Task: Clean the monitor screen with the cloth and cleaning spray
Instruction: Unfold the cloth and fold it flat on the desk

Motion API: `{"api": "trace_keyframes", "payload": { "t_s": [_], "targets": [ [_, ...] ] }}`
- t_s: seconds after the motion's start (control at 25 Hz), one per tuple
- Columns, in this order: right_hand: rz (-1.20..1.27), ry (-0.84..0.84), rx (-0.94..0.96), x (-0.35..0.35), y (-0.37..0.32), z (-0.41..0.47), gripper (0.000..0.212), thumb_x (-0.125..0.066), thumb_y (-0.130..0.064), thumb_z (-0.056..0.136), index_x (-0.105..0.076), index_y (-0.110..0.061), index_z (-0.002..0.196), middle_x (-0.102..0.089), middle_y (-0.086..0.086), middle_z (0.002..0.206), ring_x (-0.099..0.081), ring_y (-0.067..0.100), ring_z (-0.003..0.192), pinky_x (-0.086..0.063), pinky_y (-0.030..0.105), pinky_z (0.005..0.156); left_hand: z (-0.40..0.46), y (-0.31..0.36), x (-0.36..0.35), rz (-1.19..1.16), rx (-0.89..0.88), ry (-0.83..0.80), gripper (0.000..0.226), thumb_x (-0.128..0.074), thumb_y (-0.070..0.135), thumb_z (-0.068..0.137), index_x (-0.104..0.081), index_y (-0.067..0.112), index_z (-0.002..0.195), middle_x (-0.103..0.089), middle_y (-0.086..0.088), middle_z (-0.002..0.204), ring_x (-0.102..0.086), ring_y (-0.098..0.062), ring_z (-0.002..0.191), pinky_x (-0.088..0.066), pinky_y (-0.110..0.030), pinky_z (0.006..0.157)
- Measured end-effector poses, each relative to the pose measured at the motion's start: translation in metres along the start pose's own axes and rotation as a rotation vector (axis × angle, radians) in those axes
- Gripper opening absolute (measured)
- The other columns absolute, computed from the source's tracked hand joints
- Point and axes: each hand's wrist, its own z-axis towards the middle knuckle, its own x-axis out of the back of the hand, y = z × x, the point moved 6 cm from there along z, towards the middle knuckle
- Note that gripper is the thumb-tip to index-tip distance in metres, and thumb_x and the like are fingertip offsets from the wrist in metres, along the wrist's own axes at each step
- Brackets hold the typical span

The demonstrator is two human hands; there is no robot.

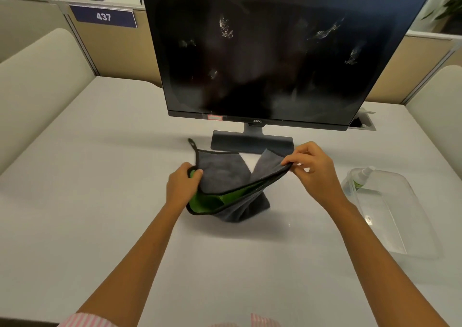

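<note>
A black monitor (275,51) stands at the back of the white desk (87,176), its dark screen dotted with wet spray patches. In front of its stand, a grey cloth (222,174) with a green underside and black trim hangs stretched between both hands, its lower part touching the desk. My left hand (181,185) pinches the cloth's left corner. My right hand (313,169) pinches the right corner. A small clear spray bottle (360,179) with a green label lies in a transparent tray at the right.
The transparent plastic tray (400,216) sits at the desk's right side. A cable port (362,124) opens in the desk behind the monitor's right corner. Beige partitions surround the desk, with a "437" sign (103,16) at the back left.
</note>
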Motion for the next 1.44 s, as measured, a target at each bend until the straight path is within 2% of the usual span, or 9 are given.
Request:
{"api": "trace_keyframes", "payload": {
  "t_s": [0.12, 0.24, 0.36, 0.48, 0.64, 0.84, 1.08, 1.24, 1.44],
  "targets": [
    [-0.039, 0.008, -0.029, -0.001, 0.019, -0.015, 0.013, -0.070, -0.006, 0.079, -0.073, -0.011, 0.090, -0.055, 0.007, 0.091, -0.051, 0.016, 0.080, -0.043, 0.013, 0.070, -0.009, -0.030, 0.036, -0.203, 0.079, 0.145, 0.019, -0.057, 0.036, 0.086, -0.055, 0.017, 0.090, -0.061, -0.001, 0.085, -0.058, -0.020, 0.079, -0.044, -0.029, 0.063],
    [-0.153, -0.183, -0.206, -0.030, 0.051, -0.048, 0.011, -0.069, -0.009, 0.081, -0.073, -0.015, 0.089, -0.055, 0.006, 0.091, -0.055, 0.020, 0.079, -0.050, 0.024, 0.072, -0.029, -0.065, 0.044, -0.305, 0.185, 0.136, 0.023, -0.061, 0.036, 0.084, -0.059, 0.017, 0.095, -0.064, -0.002, 0.091, -0.060, -0.022, 0.087, -0.053, -0.039, 0.072],
    [-0.239, -0.347, -0.368, -0.055, 0.077, -0.079, 0.011, -0.067, -0.011, 0.083, -0.073, -0.018, 0.090, -0.057, 0.006, 0.093, -0.057, 0.021, 0.079, -0.046, 0.022, 0.071, -0.045, -0.092, 0.045, -0.261, 0.259, 0.122, 0.022, -0.065, 0.024, 0.083, -0.056, 0.016, 0.101, -0.064, -0.008, 0.096, -0.061, -0.027, 0.091, -0.053, -0.043, 0.079],
    [-0.249, -0.277, -0.450, -0.054, 0.087, -0.085, 0.013, -0.067, -0.010, 0.083, -0.074, -0.019, 0.090, -0.059, 0.006, 0.091, -0.053, 0.018, 0.074, -0.041, 0.021, 0.067, -0.050, -0.101, 0.051, -0.237, 0.293, 0.141, 0.023, -0.064, 0.016, 0.082, -0.048, 0.015, 0.098, -0.061, -0.012, 0.090, -0.062, -0.032, 0.081, -0.054, -0.045, 0.070],
    [-0.254, -0.231, -0.556, -0.048, 0.093, -0.091, 0.016, -0.065, -0.006, 0.084, -0.074, -0.018, 0.091, -0.062, 0.010, 0.095, -0.055, 0.021, 0.074, -0.048, 0.028, 0.068, -0.048, -0.099, 0.054, -0.018, 0.283, 0.120, 0.017, -0.060, 0.014, 0.081, -0.048, 0.014, 0.093, -0.059, -0.008, 0.082, -0.057, -0.029, 0.074, -0.041, -0.033, 0.057],
    [-0.268, -0.310, -0.682, -0.051, 0.100, -0.097, 0.023, -0.051, -0.005, 0.092, -0.071, -0.011, 0.102, -0.067, 0.013, 0.107, -0.062, 0.029, 0.090, -0.050, 0.033, 0.083, -0.030, -0.087, 0.059, 0.063, 0.308, 0.139, 0.015, -0.043, 0.021, 0.089, -0.052, 0.010, 0.094, -0.057, -0.005, 0.086, -0.052, -0.025, 0.077, -0.037, -0.033, 0.064],
    [-0.114, -0.293, -0.866, -0.057, 0.090, -0.087, 0.036, -0.064, -0.025, 0.087, -0.053, -0.007, 0.116, -0.063, 0.016, 0.108, -0.060, 0.031, 0.097, -0.046, 0.032, 0.077, 0.000, -0.063, 0.047, 0.220, 0.271, -0.049, 0.038, -0.058, 0.038, 0.084, -0.046, 0.012, 0.060, -0.049, -0.003, 0.059, -0.049, -0.023, 0.060, -0.035, -0.030, 0.055],
    [-0.084, -0.110, -0.853, -0.046, 0.085, -0.083, 0.026, -0.064, -0.015, 0.086, -0.057, -0.007, 0.110, -0.066, 0.017, 0.104, -0.062, 0.030, 0.089, -0.050, 0.035, 0.081, -0.005, -0.050, 0.058, 0.060, 0.169, 0.080, 0.016, -0.061, 0.028, 0.084, -0.059, 0.012, 0.080, -0.064, -0.004, 0.082, -0.057, -0.022, 0.077, -0.043, -0.034, 0.067],
    [0.062, -0.011, -0.867, -0.032, 0.092, -0.094, 0.019, -0.066, -0.013, 0.084, -0.058, -0.008, 0.101, -0.066, 0.016, 0.095, -0.064, 0.029, 0.078, -0.055, 0.035, 0.076, -0.034, -0.068, 0.074, -0.252, 0.242, -0.045, 0.012, -0.066, 0.022, 0.082, -0.058, 0.012, 0.084, -0.065, -0.010, 0.085, -0.063, -0.025, 0.081, -0.049, -0.029, 0.061]
  ]
}}
